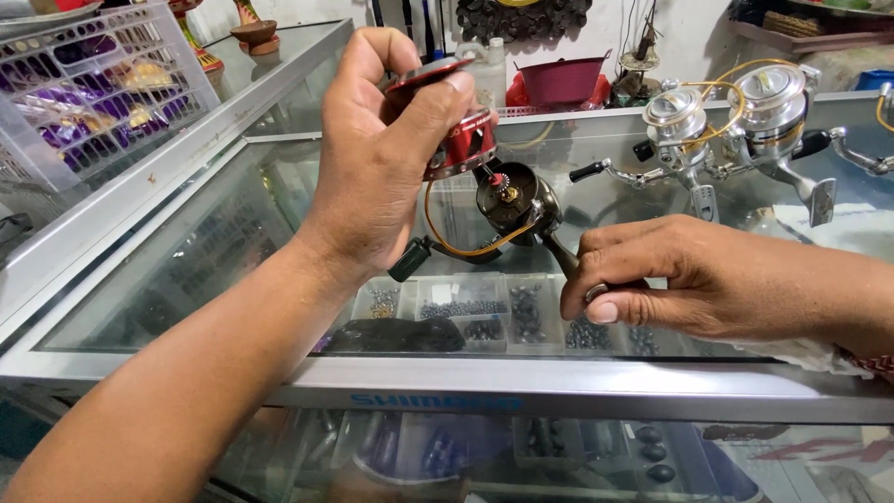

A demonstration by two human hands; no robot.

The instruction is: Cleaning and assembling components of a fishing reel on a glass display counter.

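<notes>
From the head camera, two bare hands work over a glass counter (596, 382) with a metal rim. The left hand (382, 177) is raised above the glass, and its fingers are wrapped around a red spool (461, 140), gripping it from the top. The spool sits just above a dark fishing reel (512, 200), and I cannot tell if the two touch. A small red and gold knob shows on top of the reel body. A thin gold wire loop curves under the reel on its left side. The right hand (670, 279) is lower and to the right, resting near the glass, with its fingers closed tight on the reel's foot.

Far on the right, two silver reels (736, 121) stand on the counter, side by side. A white plastic basket (102, 84) with purple packs inside sits far left. A dark red tub (563, 79) stands at the far wall. Under the glass, little trays hold small dark weights (521, 312)
</notes>
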